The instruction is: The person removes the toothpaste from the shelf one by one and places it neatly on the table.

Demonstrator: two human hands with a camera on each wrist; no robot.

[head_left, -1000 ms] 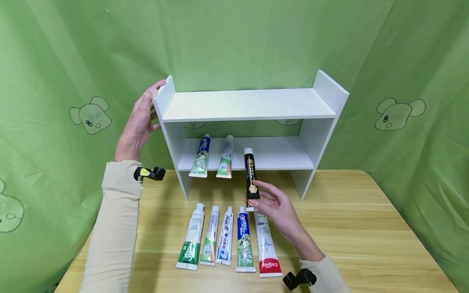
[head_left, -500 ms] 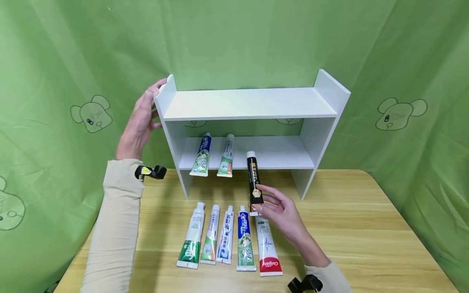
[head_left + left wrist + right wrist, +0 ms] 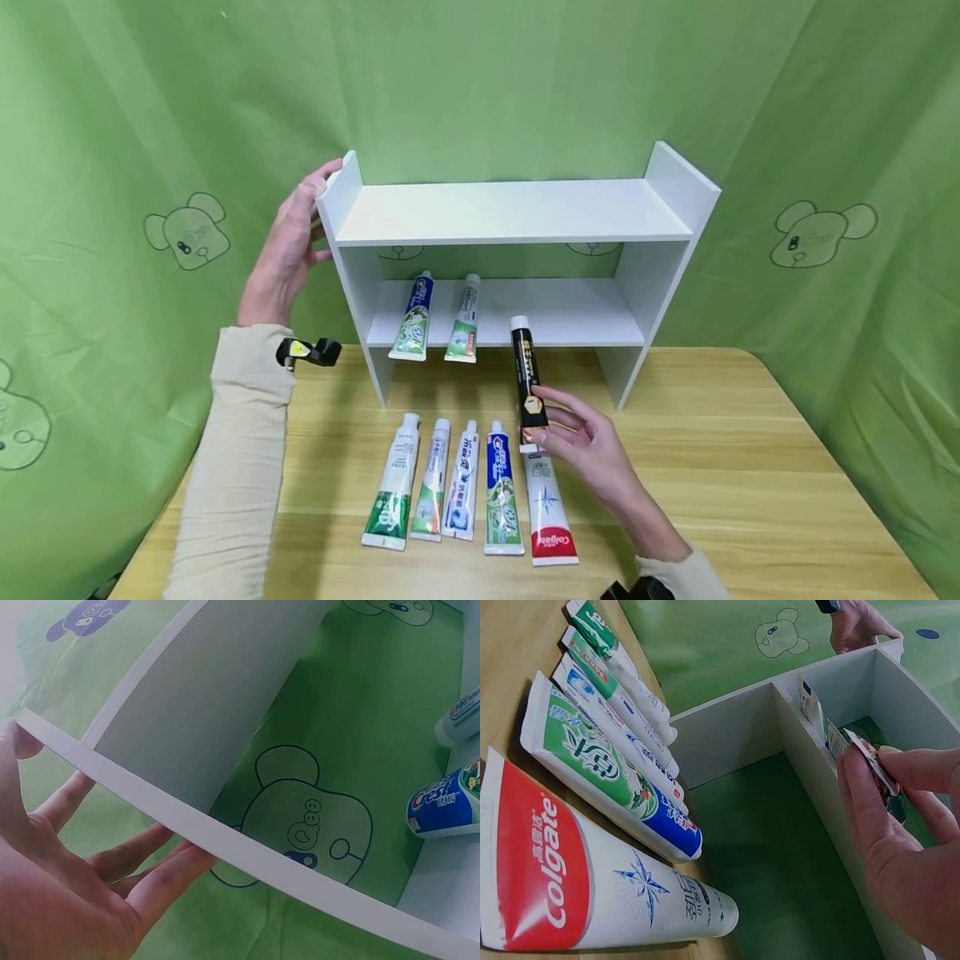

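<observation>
Between fingers (image 3: 551, 417), black tube (image 3: 528, 375) (cap shelfward)

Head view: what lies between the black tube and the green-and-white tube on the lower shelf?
Only bare white shelf board separates the black tube from the green-and-white tube.

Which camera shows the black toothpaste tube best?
The head view: the whole black tube shows, cap up, pinched by the right hand. The right wrist view shows only its crimped end between fingers. The left wrist view misses it.
</observation>
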